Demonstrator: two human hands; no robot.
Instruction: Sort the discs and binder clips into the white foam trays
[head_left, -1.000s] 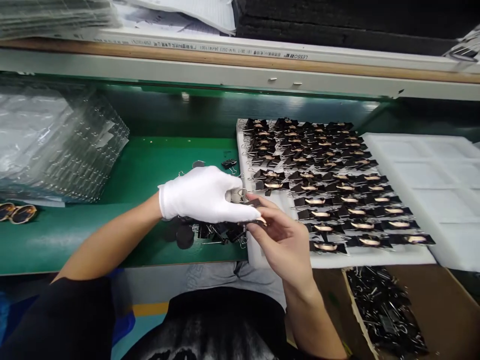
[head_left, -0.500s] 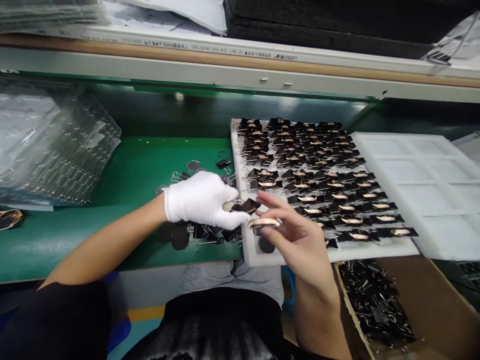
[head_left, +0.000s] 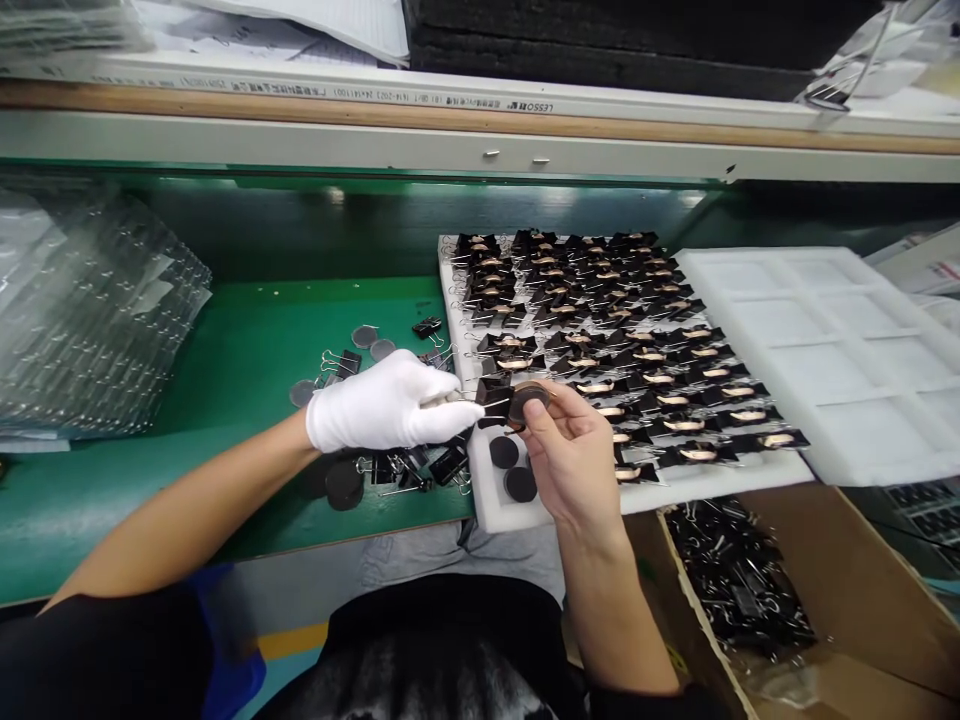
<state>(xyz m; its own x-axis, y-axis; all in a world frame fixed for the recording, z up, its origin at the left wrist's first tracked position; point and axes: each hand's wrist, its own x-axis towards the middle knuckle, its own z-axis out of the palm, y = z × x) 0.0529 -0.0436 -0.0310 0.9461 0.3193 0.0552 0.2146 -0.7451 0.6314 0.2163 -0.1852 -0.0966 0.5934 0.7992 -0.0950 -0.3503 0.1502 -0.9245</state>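
A green workbench (head_left: pixel 225 350) runs along under a long shelf (head_left: pixel 450 140) edged in pale metal and wood, with a light glowing beneath it. Clear plastic trays (head_left: pixel 90 310) are stacked at the left. White foam trays (head_left: pixel 825 350) sit to the right, and a cardboard box (head_left: pixel 862 590) stands just below the bench edge.

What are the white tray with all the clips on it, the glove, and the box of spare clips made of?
The tray looks like soft white foam: matte, thick-edged, slightly grainy. The glove on the left hand seems thin white cloth, probably cotton, wrinkling at the knuckles. The box looks like brown cardboard, dull with a raw cut edge.
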